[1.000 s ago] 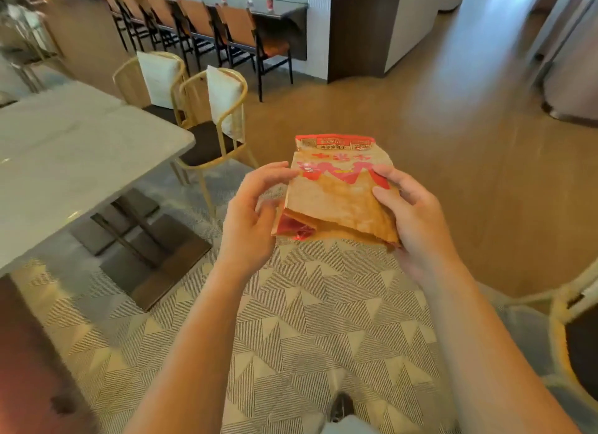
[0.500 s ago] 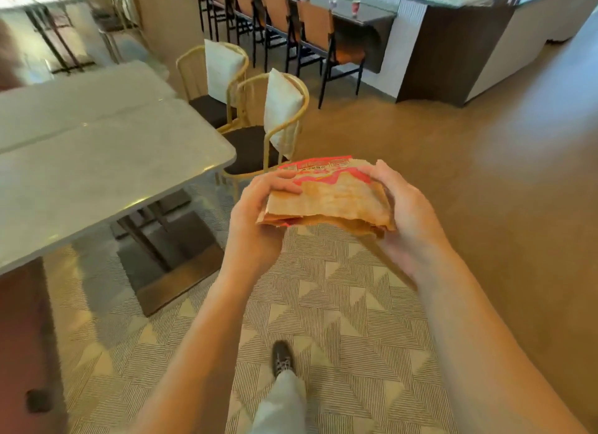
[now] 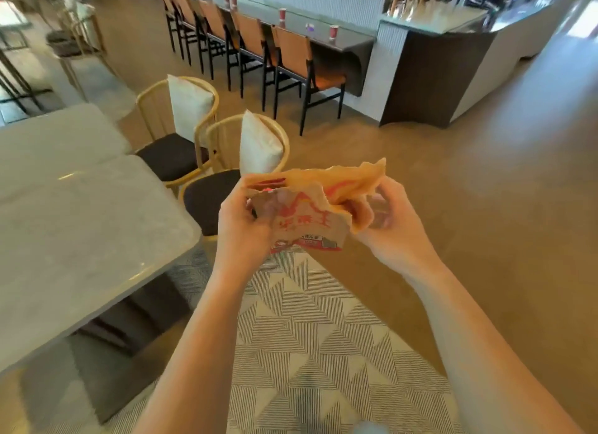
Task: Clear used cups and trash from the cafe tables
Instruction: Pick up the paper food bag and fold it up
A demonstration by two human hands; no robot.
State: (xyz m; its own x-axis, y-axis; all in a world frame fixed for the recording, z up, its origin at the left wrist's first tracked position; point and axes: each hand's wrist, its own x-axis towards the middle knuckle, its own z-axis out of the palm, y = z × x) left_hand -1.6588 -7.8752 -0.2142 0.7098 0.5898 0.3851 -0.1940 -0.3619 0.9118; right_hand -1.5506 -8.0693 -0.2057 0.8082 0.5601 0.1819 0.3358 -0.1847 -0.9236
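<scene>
A brown paper food bag (image 3: pixel 310 220) with red print is held in front of me above the floor, crumpled and folded over. My left hand (image 3: pixel 242 229) grips its left side with fingers curled into the paper. My right hand (image 3: pixel 388 223) grips the right side, fingers tucked under the folded flap. Far off, red paper cups (image 3: pixel 333 31) stand on the long bar counter (image 3: pixel 349 43), another red cup (image 3: pixel 282 14) further along it.
A grey marble table (image 3: pixel 81 226) is at my left, with two gold-framed chairs (image 3: pixel 226 162) carrying white cushions beside it. Orange-backed bar chairs (image 3: pixel 291 55) line the counter. A patterned rug (image 3: pixel 307 336) lies underfoot, bare wooden floor to the right.
The bag went from flat and spread between both hands to folded and crumpled. My view swung right, bringing the bar counter and its cups closer to centre.
</scene>
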